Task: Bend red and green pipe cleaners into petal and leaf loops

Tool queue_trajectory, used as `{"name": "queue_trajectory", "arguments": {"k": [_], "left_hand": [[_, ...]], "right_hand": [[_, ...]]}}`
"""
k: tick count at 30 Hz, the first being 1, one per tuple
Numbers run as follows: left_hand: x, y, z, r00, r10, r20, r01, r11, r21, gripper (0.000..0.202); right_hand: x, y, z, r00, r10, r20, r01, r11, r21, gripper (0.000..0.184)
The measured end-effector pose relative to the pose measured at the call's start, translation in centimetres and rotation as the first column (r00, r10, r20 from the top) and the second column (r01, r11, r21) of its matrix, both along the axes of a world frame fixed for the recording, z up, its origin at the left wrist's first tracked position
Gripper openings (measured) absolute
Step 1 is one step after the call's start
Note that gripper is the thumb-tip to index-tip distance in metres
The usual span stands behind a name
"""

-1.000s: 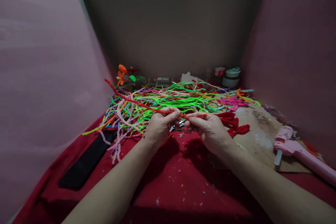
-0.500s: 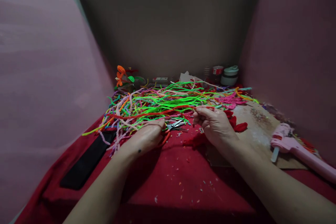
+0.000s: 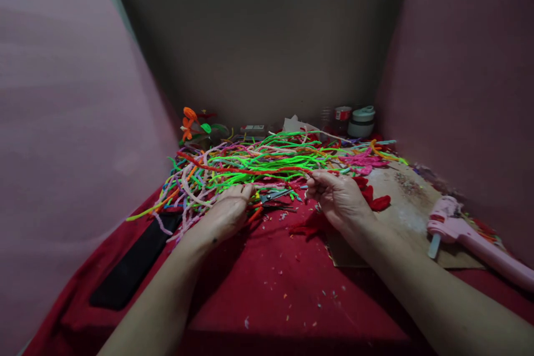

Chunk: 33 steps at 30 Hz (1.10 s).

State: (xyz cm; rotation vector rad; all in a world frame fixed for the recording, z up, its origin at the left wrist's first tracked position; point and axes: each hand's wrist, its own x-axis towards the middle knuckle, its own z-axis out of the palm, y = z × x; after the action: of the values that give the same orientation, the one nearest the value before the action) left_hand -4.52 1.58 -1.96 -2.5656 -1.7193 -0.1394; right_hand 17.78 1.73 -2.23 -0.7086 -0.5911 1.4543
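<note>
My right hand (image 3: pixel 336 194) is closed in a pinch on a long red pipe cleaner (image 3: pixel 237 169), which stretches leftward above the heap of pipe cleaners (image 3: pixel 267 161). My left hand (image 3: pixel 233 208) is low at the heap's front edge, its fingers curled and their tips out of sight; whatever they grip, if anything, is hidden. Right beside it lie scissors (image 3: pixel 275 196) with orange handles, blades pointing right. Dark red fuzzy petal shapes (image 3: pixel 377 200) rest behind my right wrist, and more red fuzzy pieces (image 3: pixel 308 226) lie below that hand.
A pink glue gun (image 3: pixel 448 222) lies on a cardboard sheet (image 3: pixel 384 178) at the right. To the left is a flat black object (image 3: pixel 133 267). An orange flower (image 3: pixel 188 122), a lidded cup (image 3: pixel 361 122) and a box stand at the back. Fluff scraps dot the red cloth (image 3: pixel 250 295).
The red pipe cleaner's left end has swung up and back over the heap. My left hand has shifted slightly left, away from the scissors, which stay put. My right hand keeps its pinch.
</note>
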Motion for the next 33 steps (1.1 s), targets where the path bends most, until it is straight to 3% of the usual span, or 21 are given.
{"name": "queue_trajectory", "arguments": {"k": [7, 11, 17, 22, 33], "left_hand": [[0.0, -0.7, 0.0, 0.985, -0.17, 0.037, 0.167, 0.983, 0.072, 0.013], [0.8, -1.2, 0.1, 0.965, -0.255, 0.058, 0.247, 0.962, 0.115, 0.025], [1.9, -1.7, 0.3, 0.993, -0.095, -0.066, 0.109, 0.962, 0.25, 0.029], [2.6, -2.2, 0.5, 0.969, 0.029, -0.246, 0.056, 0.941, 0.335, 0.029], [2.5, -2.1, -0.3, 0.949, 0.093, -0.301, 0.028, 0.927, 0.373, 0.03]], "right_hand": [[0.2, 0.5, -0.1, 0.99, -0.137, 0.026, 0.137, 0.991, -0.002, 0.012], [0.3, 0.7, -0.1, 0.988, -0.152, 0.03, 0.152, 0.988, 0.02, 0.013], [0.1, 0.5, -0.4, 0.988, -0.118, 0.099, 0.113, 0.992, 0.057, 0.015], [-0.3, 0.0, 0.0, 0.978, -0.087, 0.191, 0.078, 0.995, 0.054, 0.017], [-0.3, -0.2, -0.5, 0.92, -0.111, 0.377, 0.046, 0.983, 0.178, 0.007]]}}
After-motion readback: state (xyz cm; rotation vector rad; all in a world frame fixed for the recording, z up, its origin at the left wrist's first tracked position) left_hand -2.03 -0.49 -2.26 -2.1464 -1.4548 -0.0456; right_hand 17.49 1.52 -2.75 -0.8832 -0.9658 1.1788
